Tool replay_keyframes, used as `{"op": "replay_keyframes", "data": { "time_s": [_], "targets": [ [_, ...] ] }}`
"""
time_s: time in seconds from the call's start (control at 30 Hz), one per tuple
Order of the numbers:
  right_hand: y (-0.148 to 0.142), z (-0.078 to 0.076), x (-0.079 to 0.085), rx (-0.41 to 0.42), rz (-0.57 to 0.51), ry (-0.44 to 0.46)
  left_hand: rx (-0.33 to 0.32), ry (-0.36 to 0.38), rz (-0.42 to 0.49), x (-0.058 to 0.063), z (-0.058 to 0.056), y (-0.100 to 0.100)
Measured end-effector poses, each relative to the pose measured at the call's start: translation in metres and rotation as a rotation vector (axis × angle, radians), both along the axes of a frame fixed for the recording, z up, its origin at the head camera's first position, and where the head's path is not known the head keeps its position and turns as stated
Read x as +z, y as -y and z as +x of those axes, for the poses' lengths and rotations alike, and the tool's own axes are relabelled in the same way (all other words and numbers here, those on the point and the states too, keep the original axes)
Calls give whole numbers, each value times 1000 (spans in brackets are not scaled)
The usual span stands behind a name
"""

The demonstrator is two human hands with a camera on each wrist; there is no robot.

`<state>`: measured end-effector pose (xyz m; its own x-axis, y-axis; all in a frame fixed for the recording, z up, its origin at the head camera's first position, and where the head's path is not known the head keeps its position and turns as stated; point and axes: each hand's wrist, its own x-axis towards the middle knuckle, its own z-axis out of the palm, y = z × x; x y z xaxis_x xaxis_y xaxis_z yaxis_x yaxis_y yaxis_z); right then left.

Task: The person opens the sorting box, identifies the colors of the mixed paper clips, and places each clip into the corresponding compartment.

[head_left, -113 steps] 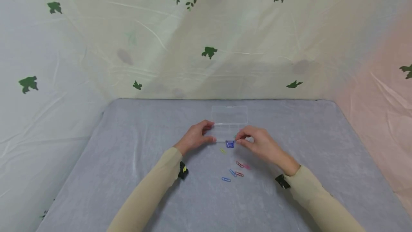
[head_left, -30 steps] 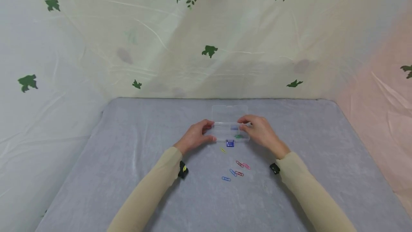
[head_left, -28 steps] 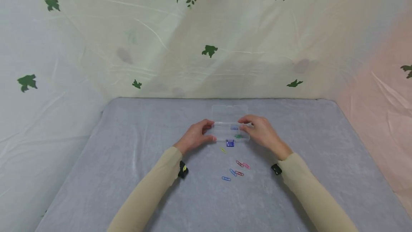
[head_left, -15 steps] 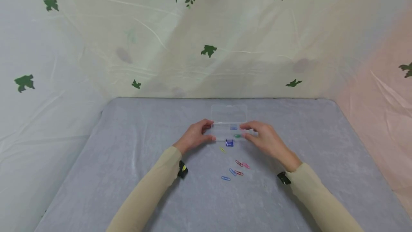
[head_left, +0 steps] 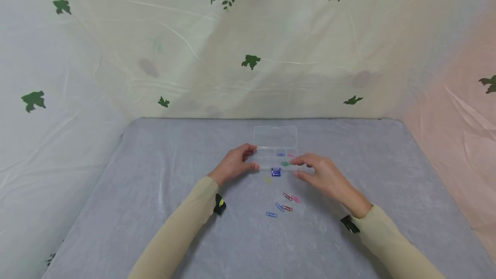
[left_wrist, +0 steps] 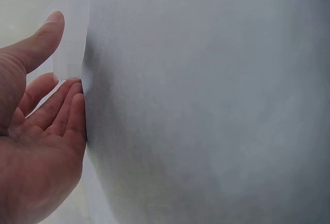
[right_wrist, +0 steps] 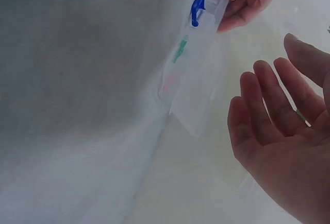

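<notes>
A clear plastic box (head_left: pixel 266 159) lies on the grey cloth, its lid (head_left: pixel 275 137) folded back away from me. My left hand (head_left: pixel 233 161) grips the box's left end, thumb at the front corner and fingers behind. Inside, toward the right, are a blue paper clip (head_left: pixel 280 154), a green paper clip (head_left: pixel 285 164) and a pink paper clip (head_left: pixel 291 155). A dark blue clasp (head_left: pixel 276 172) hangs on the front edge. By the right end, my right hand (head_left: pixel 323 175) has thumb and fingers parted; its palm looks bare in the right wrist view.
Before the box lies a yellow paper clip (head_left: pixel 268 180). Nearer me are a red paper clip (head_left: pixel 287 196), a pink paper clip (head_left: pixel 296 199) and several more red and blue ones. A patterned pale curtain (head_left: pixel 209 76) hangs behind the table.
My right hand has left the box's right end and moved right and toward me, its fingers parting. The pink paper clip inside has come into view. The left hand stays put.
</notes>
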<state>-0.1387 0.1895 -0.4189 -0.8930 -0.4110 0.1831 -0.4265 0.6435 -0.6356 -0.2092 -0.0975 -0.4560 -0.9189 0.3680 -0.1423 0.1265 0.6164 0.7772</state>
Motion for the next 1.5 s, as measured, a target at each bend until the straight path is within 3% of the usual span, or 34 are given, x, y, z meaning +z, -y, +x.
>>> {"op": "replay_keyframes", "data": {
  "time_s": [0.7, 1.5],
  "targets": [
    [-12, 22, -16, 71, 20, 51, -4, -27, 10, -3, -1, 0],
    [-13, 25, -32, 108, 82, 131, -2, -10, 11, -2, 0, 0]
  ]
}}
